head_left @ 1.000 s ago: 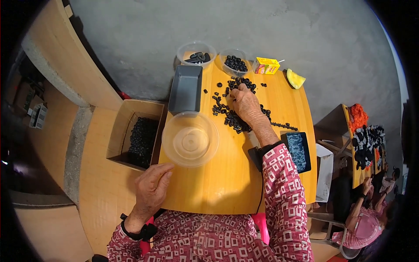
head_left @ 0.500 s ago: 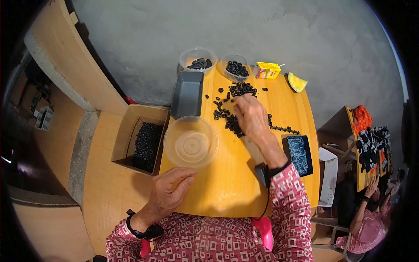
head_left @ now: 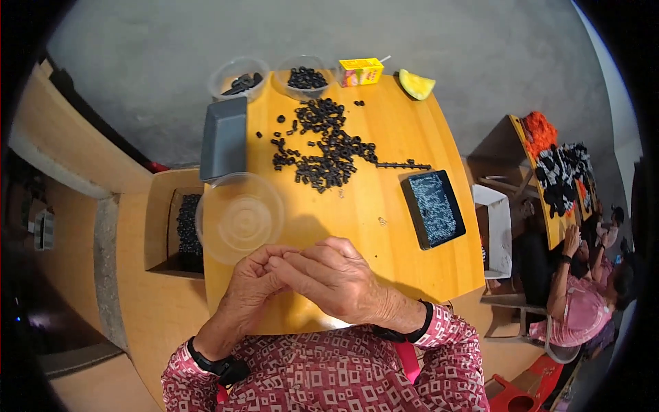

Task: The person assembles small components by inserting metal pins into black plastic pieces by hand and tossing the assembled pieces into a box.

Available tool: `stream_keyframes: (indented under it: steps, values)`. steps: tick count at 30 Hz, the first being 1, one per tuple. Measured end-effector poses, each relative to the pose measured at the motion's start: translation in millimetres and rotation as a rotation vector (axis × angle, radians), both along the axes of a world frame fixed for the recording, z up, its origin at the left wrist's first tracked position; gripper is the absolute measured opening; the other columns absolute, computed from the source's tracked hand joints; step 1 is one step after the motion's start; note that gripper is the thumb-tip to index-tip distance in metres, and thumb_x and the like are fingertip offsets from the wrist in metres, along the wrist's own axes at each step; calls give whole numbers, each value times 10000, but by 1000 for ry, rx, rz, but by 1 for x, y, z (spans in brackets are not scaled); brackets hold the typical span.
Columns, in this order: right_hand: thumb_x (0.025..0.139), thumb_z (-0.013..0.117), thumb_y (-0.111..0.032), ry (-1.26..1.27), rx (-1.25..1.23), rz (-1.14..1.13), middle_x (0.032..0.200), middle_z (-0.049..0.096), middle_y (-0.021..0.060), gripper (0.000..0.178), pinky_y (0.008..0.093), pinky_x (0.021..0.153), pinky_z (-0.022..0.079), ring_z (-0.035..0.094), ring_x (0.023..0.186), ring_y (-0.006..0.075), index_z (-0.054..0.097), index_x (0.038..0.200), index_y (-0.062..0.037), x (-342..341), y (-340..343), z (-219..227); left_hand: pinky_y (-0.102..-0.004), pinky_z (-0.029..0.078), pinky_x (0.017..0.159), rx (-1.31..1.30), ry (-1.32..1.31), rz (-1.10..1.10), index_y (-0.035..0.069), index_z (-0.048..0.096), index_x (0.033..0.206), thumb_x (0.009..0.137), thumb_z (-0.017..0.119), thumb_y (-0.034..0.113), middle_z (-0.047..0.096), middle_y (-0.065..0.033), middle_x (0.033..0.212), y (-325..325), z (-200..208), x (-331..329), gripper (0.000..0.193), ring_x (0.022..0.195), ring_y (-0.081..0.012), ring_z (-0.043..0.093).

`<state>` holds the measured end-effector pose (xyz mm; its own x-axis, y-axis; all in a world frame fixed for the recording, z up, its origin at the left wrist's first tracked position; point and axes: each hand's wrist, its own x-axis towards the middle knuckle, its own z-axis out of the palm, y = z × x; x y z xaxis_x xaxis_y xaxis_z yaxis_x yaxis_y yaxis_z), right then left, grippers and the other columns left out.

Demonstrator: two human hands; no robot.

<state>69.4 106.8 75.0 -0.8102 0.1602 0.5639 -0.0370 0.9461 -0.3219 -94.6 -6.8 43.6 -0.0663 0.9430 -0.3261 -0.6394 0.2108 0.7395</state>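
Note:
Close to the table's front edge my left hand (head_left: 248,283) and my right hand (head_left: 338,280) meet, fingers bent and fingertips together. Whatever they pinch is hidden behind the fingers. Just beyond my left hand is a clear round plastic tub (head_left: 240,218) with nothing visible inside. Farther off, a loose heap of small black rings and short tubes (head_left: 326,163) spreads over the table. From its right side a thin black knobbed rod (head_left: 401,165) reaches toward a black tray (head_left: 457,218) full of tiny pale bluish pieces.
A dark grey rectangular tray (head_left: 225,141) stands at the left. Two clear tubs of black parts (head_left: 305,77), a yellow drink carton (head_left: 360,71) and a melon slice (head_left: 417,85) line the back. Left, a cardboard box (head_left: 159,220) holds black pieces. Another person (head_left: 580,305) sits at the right.
My right hand has come back from the black heap to meet my left hand near the front edge. The view has shifted, so the table sits farther left.

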Motion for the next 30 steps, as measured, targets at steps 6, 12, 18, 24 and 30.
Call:
stream_keyframes:
  steps: [6, 12, 18, 24, 30]
  values:
    - [761, 707, -5, 89, 30, -251, 942, 676, 130, 345, 388, 746, 501, 644, 852, 275, 678, 1103, 19, 47, 36, 0, -261, 548, 853, -95, 84, -25, 12, 647, 1128, 951, 644, 86, 687, -94, 1065, 9, -6, 10, 193, 951, -161, 681]
    - [858, 672, -30, -71, -178, -747, 945, 705, 151, 220, 366, 773, 536, 679, 866, 286, 691, 1073, 14, 125, 109, 12, -263, 560, 841, -123, 59, -87, 18, 655, 1101, 945, 638, 63, 694, -107, 1063, 3, -4, 11, 163, 934, -173, 695]
    - [854, 710, -93, -277, -456, -897, 1083, 694, 167, 289, 367, 883, 544, 672, 998, 287, 699, 1132, -14, 166, 145, -10, -270, 563, 856, -149, 103, -89, 6, 652, 1102, 940, 636, 43, 688, -118, 1064, 3, -8, 15, 167, 939, -176, 693]
    - [782, 757, -106, -423, -285, -767, 1288, 597, 186, 494, 407, 1029, 464, 565, 1192, 352, 638, 1256, -38, 151, 144, -3, -246, 536, 859, -172, 74, -160, -9, 654, 1124, 954, 635, 62, 682, -94, 1047, 10, -15, 19, 186, 959, -173, 685]
    - [795, 741, -85, -497, -218, -744, 1280, 602, 192, 452, 416, 1011, 479, 573, 1177, 353, 649, 1234, -30, 143, 135, -1, -270, 558, 878, -188, 47, -135, -1, 648, 1113, 940, 639, 42, 679, -102, 1066, 13, -16, 25, 179, 953, -175, 685]
